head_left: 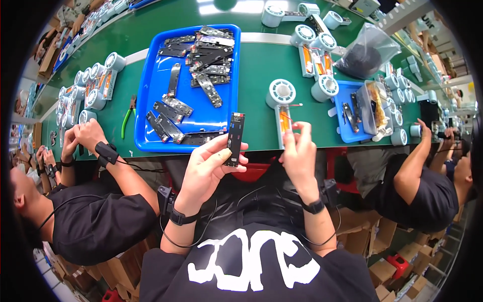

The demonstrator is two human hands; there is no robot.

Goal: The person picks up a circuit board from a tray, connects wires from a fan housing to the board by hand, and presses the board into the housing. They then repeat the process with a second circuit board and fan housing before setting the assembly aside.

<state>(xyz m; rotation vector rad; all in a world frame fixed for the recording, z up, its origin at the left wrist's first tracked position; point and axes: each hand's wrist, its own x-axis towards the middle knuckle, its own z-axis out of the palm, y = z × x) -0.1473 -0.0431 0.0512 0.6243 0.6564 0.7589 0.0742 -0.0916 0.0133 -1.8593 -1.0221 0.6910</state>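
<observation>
My left hand (206,166) is closed on a narrow black circuit board (235,141), held upright just off the table's front edge, with small parts and light solder spots on its face. To the right lies a pale blue handheld fan (281,93), its round head pointing away from me. Its open handle shows an orange battery, and a thin wire with a small connector sticks out to the right. My right hand (300,153) is at the handle's lower end, thumb over it and fingers curled; part of the grip is hidden.
Left of centre, a blue tray (142,121) holds many loose black boards. Green-handled cutters (129,118) lie beside it. More fans (314,55), a smaller blue tray (342,128) with a clear box and a plastic bag (367,53) are at right. Co-workers sit on both sides.
</observation>
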